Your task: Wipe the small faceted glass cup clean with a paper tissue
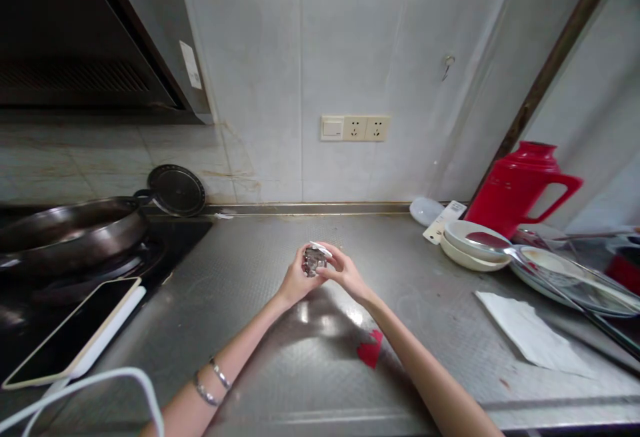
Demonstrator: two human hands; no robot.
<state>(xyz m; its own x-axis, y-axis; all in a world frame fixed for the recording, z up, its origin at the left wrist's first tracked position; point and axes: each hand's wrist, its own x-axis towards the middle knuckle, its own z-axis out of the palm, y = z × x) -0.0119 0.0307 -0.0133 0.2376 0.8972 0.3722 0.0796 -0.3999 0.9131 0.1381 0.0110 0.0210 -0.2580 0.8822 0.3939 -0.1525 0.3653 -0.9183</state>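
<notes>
Both hands meet over the middle of the steel counter (240, 344). Between them is a small shiny silver-grey bundle (314, 261) with a crinkled, mottled surface; its exact kind cannot be made out. A thin white piece (321, 249) shows along its top edge. My left hand (296, 284) curls around the bundle from the left and below. From the right, my right hand (345, 274) has its fingers and thumb closed at the bundle's side and the white piece. Nearer to me, a torn red scrap (370, 349) lies on the counter beside my right forearm.
Left: a steel pan (75, 234) on the stove, a round black lid-like disc (177, 190) against the wall, a phone (73, 337) and a white cable (115, 374). Right: a red thermos jug (517, 187), stacked bowls (473, 250), plates (550, 277) and a white tissue (530, 330).
</notes>
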